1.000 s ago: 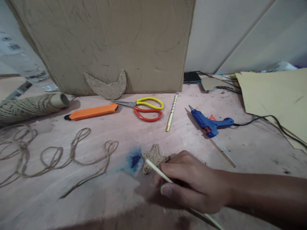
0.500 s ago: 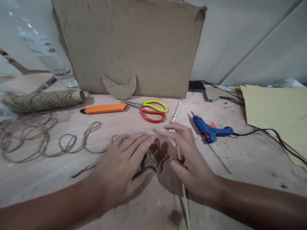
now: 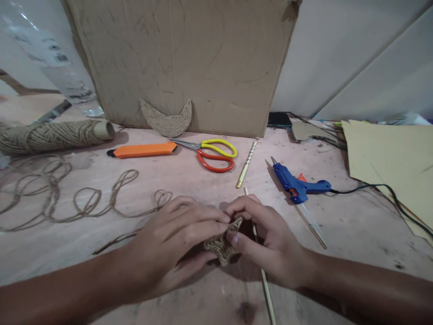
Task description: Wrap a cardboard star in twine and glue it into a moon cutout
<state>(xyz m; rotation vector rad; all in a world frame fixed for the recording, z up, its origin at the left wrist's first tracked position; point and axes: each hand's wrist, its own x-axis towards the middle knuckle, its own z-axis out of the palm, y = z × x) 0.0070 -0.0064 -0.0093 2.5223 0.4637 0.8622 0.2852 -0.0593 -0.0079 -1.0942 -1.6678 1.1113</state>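
A small star wound from brown twine (image 3: 221,246) is held between my two hands, low in the middle of the view. My left hand (image 3: 181,234) is closed on its left side, fingers over the top and thumb below. From the right, my right hand (image 3: 265,239) pinches the star between thumb and fingers. The star's upper left part is hidden under the fingers. A thin wooden stick (image 3: 267,289) lies on the table, passing beneath my right hand. Loose twine (image 3: 117,198) trails in loops to the left.
Scissors (image 3: 203,153), an orange cutter (image 3: 145,150) and a pencil (image 3: 246,163) lie beyond my hands. A blue glue gun (image 3: 299,183) rests at right, near yellowish card sheets (image 3: 389,167). Behind stand a cardboard panel (image 3: 209,67) and a twine crescent (image 3: 167,119); a twine roll (image 3: 57,135) lies left.
My right hand has come in to the left, and its thumb and fingers now grip the star. The star has been tilted and shifted slightly towards me.
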